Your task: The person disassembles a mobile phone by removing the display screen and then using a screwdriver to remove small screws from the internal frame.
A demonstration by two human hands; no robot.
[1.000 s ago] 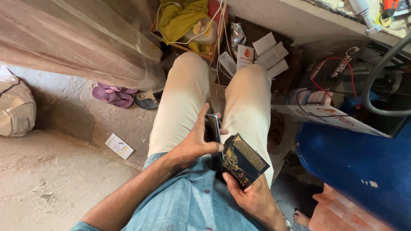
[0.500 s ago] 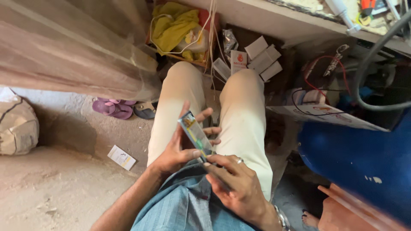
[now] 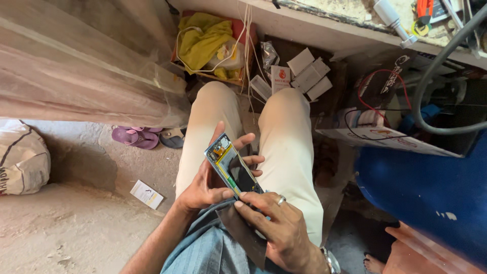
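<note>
Left hand (image 3: 205, 185) clenched around opened phone (image 3: 232, 166), cradling it over lap. Right hand (image 3: 276, 228) grasping phone's lower end, fingertips (image 3: 242, 198) pinching, dark panel (image 3: 243, 233) beneath.

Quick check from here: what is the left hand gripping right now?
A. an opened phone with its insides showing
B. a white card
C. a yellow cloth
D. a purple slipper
A: the left hand cradles the opened phone, its internals facing up, while the right hand touches its lower end.
</note>
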